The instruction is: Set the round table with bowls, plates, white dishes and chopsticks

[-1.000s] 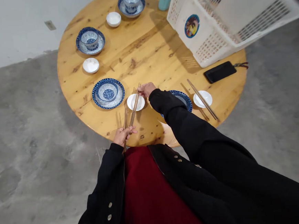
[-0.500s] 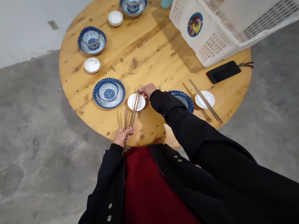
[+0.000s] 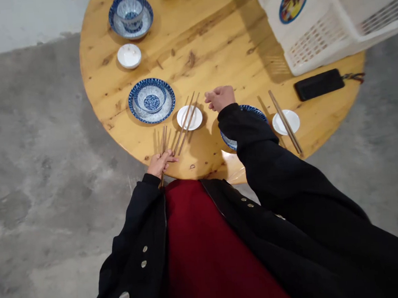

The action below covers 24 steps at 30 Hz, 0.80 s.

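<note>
A slim bundle of long, thin brown wooden chopsticks (image 3: 163,142) is clenched in the left hand (image 3: 160,164) at the near edge of a round pale-pine table (image 3: 212,60). Its long axis is directed away from the body, with the lower ends projecting past the fist. The right hand (image 3: 220,97) is held loosely curled over the tabletop, and nothing is seen grasped in it.

A pair of long brown wooden chopsticks (image 3: 185,122) is laid across a small round white porcelain saucer (image 3: 196,121), slanted from lower left to upper right. This pair is placed between the two hands: its upper tips lie near the right hand, and its lower ends lie near the left hand and the held bundle.

A blue-and-white patterned porcelain plate (image 3: 134,106) is set to the left of the saucer. A blue-rimmed plate (image 3: 251,109) is partly covered by the right sleeve. Further right, another pair of brown wooden chopsticks (image 3: 285,121) is rested across a second small white saucer (image 3: 293,121).
</note>
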{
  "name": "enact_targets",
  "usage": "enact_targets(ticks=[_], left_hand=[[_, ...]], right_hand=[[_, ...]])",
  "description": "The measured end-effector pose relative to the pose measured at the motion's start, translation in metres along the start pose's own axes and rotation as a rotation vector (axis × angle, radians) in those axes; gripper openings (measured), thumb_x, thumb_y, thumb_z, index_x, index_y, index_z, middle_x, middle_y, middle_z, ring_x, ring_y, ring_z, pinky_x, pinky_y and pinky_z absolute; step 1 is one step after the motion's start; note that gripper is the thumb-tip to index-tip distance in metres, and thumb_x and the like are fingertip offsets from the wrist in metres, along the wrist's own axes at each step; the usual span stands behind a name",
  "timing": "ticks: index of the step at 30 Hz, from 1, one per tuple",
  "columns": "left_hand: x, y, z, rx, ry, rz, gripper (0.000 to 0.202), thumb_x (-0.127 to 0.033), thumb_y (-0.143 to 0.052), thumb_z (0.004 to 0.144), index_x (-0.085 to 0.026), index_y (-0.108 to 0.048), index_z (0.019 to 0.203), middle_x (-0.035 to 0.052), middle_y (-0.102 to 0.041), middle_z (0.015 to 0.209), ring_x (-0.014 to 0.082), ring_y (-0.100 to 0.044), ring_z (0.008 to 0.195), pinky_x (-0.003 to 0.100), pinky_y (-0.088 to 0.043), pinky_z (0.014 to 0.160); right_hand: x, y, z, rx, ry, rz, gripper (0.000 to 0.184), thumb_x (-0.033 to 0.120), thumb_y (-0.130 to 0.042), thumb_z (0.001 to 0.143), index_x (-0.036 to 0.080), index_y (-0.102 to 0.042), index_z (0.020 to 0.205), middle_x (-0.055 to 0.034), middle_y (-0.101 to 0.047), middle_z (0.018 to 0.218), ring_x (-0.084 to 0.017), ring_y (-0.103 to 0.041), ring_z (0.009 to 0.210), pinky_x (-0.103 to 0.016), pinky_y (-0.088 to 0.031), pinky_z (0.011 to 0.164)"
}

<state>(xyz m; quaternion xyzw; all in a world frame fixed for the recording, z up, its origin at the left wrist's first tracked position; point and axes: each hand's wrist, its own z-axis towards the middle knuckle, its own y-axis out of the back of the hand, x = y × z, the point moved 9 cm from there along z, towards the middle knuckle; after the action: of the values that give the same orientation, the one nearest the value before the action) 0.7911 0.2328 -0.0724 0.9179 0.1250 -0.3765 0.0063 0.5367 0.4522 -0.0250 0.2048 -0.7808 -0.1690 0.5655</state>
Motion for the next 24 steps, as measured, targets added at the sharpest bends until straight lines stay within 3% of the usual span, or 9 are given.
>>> enact_targets(ticks=[5, 10, 14, 17, 24], left_hand=[[-0.001, 0.038, -0.017, -0.132, -0.097, -0.058, 0.051, -0.053, -0.068, 0.078, -0.007, -0.070, 0.100, 0.0104, -0.072, 0.075, 0.0014, -0.028, 0.036, 0.022, -0.013, 0.040], [0.004, 0.080, -0.039, -0.253, -0.161, -0.125, 0.054, -0.053, -0.071, 0.074, -0.006, -0.069, 0.101, 0.0086, -0.071, 0.074, 0.0017, -0.030, 0.036, 0.022, -0.014, 0.038], [0.008, 0.110, -0.051, -0.324, -0.181, -0.169, 0.054, -0.053, -0.071, 0.072, -0.008, -0.069, 0.101, 0.0044, -0.070, 0.070, 0.0015, -0.030, 0.035, 0.021, -0.016, 0.037], [0.011, 0.129, -0.055, -0.361, -0.185, -0.205, 0.055, -0.053, -0.071, 0.070, -0.009, -0.068, 0.102, 0.0029, -0.069, 0.068, 0.0016, -0.029, 0.034, 0.020, -0.016, 0.036], [0.013, 0.146, -0.055, -0.384, -0.165, -0.229, 0.053, -0.053, -0.072, 0.068, -0.011, -0.068, 0.100, 0.0017, -0.068, 0.067, 0.0016, -0.029, 0.034, 0.020, -0.016, 0.036]], right_hand=[[0.007, -0.007, -0.042, 0.115, 0.094, -0.238, 0.030, 0.037, -0.061, 0.087, 0.019, -0.064, 0.063, -0.0060, -0.069, 0.064, -0.018, -0.063, 0.054, -0.033, -0.055, 0.063], [0.016, -0.033, -0.074, 0.119, 0.105, -0.518, 0.024, 0.033, -0.060, 0.088, 0.015, -0.070, 0.076, -0.0107, -0.073, 0.076, -0.025, -0.070, 0.079, -0.033, -0.053, 0.076], [0.026, -0.047, -0.080, 0.060, 0.103, -0.711, 0.032, 0.042, -0.056, 0.091, 0.016, -0.072, 0.083, -0.0167, -0.074, 0.096, -0.031, -0.068, 0.100, -0.036, -0.049, 0.085], [0.031, -0.052, -0.080, 0.024, 0.068, -0.750, 0.040, 0.050, -0.054, 0.092, 0.015, -0.072, 0.086, -0.0199, -0.073, 0.099, -0.033, -0.067, 0.102, -0.036, -0.048, 0.085], [0.029, -0.063, -0.074, -0.002, -0.013, -0.728, 0.040, 0.053, -0.060, 0.088, 0.014, -0.071, 0.089, -0.0217, -0.072, 0.103, -0.034, -0.066, 0.103, -0.037, -0.050, 0.087]])
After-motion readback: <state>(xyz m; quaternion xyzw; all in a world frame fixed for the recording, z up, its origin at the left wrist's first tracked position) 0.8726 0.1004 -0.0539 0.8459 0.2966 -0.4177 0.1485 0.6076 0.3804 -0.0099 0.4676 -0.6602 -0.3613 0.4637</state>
